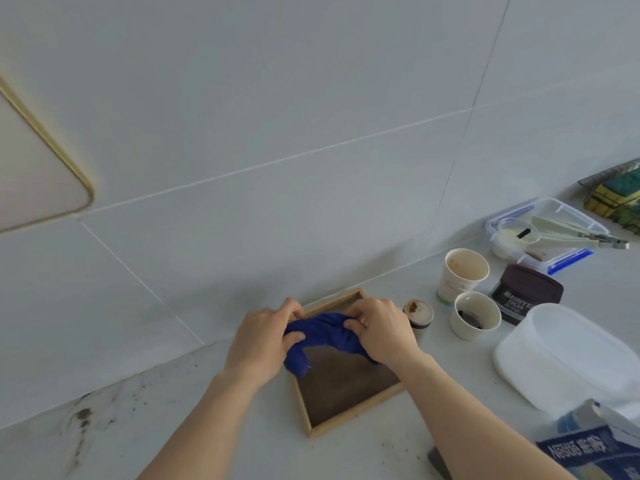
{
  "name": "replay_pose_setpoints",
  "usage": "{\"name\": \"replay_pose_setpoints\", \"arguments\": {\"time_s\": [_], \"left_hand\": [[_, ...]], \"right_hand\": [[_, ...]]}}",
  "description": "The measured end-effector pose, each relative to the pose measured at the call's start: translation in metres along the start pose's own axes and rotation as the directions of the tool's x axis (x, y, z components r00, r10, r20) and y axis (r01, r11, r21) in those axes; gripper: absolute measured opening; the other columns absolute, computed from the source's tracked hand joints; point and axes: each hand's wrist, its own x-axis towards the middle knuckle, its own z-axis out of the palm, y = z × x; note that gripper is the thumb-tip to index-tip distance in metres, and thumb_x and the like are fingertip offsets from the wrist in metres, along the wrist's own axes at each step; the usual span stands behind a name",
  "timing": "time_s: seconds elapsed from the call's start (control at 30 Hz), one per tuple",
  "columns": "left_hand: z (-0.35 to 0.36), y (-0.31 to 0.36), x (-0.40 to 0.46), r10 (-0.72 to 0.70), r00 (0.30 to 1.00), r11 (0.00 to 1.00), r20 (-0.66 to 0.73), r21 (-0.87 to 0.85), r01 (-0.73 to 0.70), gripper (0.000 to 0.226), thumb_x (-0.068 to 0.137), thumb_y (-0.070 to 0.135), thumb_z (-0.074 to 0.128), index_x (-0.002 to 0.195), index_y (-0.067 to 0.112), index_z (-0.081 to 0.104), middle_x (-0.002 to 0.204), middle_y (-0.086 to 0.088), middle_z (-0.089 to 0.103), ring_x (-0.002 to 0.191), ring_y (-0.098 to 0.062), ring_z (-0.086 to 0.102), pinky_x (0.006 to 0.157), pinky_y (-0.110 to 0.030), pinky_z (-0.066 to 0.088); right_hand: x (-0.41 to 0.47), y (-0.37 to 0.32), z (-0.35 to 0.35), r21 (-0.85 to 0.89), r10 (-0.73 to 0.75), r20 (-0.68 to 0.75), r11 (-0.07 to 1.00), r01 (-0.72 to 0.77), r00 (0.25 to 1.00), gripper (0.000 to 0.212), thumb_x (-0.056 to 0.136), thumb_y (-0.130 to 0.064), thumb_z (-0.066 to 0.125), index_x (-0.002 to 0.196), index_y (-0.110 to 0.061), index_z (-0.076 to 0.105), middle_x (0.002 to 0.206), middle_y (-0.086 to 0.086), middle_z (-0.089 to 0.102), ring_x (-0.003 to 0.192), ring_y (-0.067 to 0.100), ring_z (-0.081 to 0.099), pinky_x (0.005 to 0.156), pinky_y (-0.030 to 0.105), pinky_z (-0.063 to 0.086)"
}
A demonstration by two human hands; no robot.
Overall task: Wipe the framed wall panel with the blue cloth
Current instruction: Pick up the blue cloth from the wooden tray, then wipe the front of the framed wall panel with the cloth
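A square panel (pixel 346 393) with a light wooden frame and a dark brown face lies flat on the white counter, close to the tiled wall. A bunched blue cloth (pixel 320 336) hangs over its far half. My left hand (pixel 261 341) grips the cloth's left end, thumb pressed into the fabric. My right hand (pixel 381 329) pinches the cloth's right end. Both hands hold the cloth just above the panel's far part, which they partly hide.
To the right stand a small jar (pixel 419 313), two paper cups (pixel 462 273) (pixel 476 318), a dark cocoa tin (pixel 528 294), a clear box with tongs (pixel 547 233), a white tub (pixel 568 358) and a blue Nestlé carton (pixel 595 452). Brown stains (pixel 83 415) mark the counter at left.
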Motion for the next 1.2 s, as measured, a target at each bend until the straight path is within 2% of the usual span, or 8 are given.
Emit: {"name": "replay_pose_setpoints", "arguments": {"time_s": [0.1,0.3,0.6,0.8,0.93,1.03,1.13,1.2], "left_hand": [[-0.044,-0.001,-0.008,0.013,0.994,1.000,-0.105,-0.026,-0.015,0.012,0.099,0.032,0.063,0.111,0.032,0.060,0.097,0.006,0.073,0.090,-0.022,0.065,0.077,-0.035,0.052],[-0.128,-0.013,-0.039,-0.002,0.943,0.995,-0.333,-0.094,-0.031,0.005,0.100,0.034,0.061,0.105,0.036,0.060,0.095,0.008,0.072,0.091,-0.022,0.064,0.075,-0.034,0.050],[-0.238,-0.059,-0.103,-0.016,0.845,0.988,-0.535,-0.141,-0.070,0.010,0.101,0.036,0.063,0.103,0.045,0.058,0.087,0.025,0.065,0.085,-0.008,0.063,0.067,-0.018,0.042],[-0.291,-0.073,-0.130,-0.016,0.744,0.947,-0.668,-0.249,-0.203,0.036,0.096,0.040,0.071,0.131,0.039,0.063,0.093,0.028,0.064,0.094,-0.005,0.063,0.074,-0.010,0.040],[-0.310,-0.073,-0.136,0.039,0.671,0.927,-0.741,-0.224,-0.301,0.025,0.093,0.036,0.074,0.118,0.036,0.073,0.095,0.030,0.066,0.101,0.010,0.058,0.079,-0.009,0.040],[-0.314,-0.069,-0.135,0.005,0.636,0.899,-0.772,-0.275,-0.341,0.018,0.092,0.036,0.075,0.110,0.035,0.074,0.096,0.027,0.070,0.102,0.007,0.059,0.081,-0.009,0.043],[-0.316,-0.060,-0.134,0.013,0.641,0.881,-0.768,-0.294,-0.371,0.010,0.093,0.035,0.073,0.102,0.040,0.073,0.092,0.020,0.071,0.093,-0.001,0.064,0.076,-0.017,0.050],[-0.322,-0.060,-0.135,0.088,0.659,0.884,-0.747,-0.247,-0.397,0.011,0.090,0.037,0.073,0.101,0.039,0.073,0.093,0.017,0.069,0.093,-0.006,0.064,0.080,-0.026,0.053]], "right_hand": [[0.002,-0.035,-0.024,0.084,-0.039,-0.068,0.995,0.044,0.997,0.015,0.099,-0.029,0.065,0.104,-0.026,0.079,0.099,-0.001,0.079,0.094,0.026,0.069,0.071,0.032,0.047],[-0.007,-0.117,-0.068,0.304,-0.088,-0.179,0.942,0.140,0.980,0.011,0.097,-0.025,0.068,0.094,-0.027,0.079,0.086,-0.010,0.077,0.088,0.016,0.071,0.080,0.037,0.059],[-0.043,-0.253,-0.106,0.461,-0.178,-0.259,0.841,0.283,0.949,0.019,0.095,-0.023,0.069,0.079,-0.030,0.077,0.075,-0.014,0.077,0.073,0.001,0.069,0.068,0.022,0.051],[-0.071,-0.337,-0.117,0.762,-0.168,-0.253,0.573,0.303,0.953,0.023,0.098,-0.023,0.064,0.081,-0.022,0.081,0.081,-0.003,0.082,0.072,0.009,0.073,0.068,0.026,0.055],[-0.080,-0.375,-0.113,0.914,-0.195,-0.210,0.309,0.263,0.958,0.025,0.104,-0.023,0.061,0.100,-0.007,0.080,0.106,0.022,0.080,0.103,0.040,0.074,0.092,0.049,0.058],[-0.085,-0.393,-0.110,0.964,-0.289,-0.162,0.159,0.214,0.943,0.040,0.107,-0.036,0.056,0.112,0.000,0.075,0.111,0.026,0.078,0.105,0.039,0.076,0.083,0.037,0.062],[-0.088,-0.409,-0.108,0.960,-0.408,-0.162,0.147,0.240,0.898,0.035,0.105,-0.033,0.061,0.114,0.000,0.069,0.104,0.028,0.075,0.083,0.030,0.079,0.069,0.030,0.064],[-0.082,-0.413,-0.109,0.910,-0.343,-0.237,0.249,0.331,0.909,0.017,0.098,-0.021,0.070,0.112,-0.011,0.074,0.106,0.021,0.079,0.097,0.033,0.079,0.084,0.041,0.065]]}}
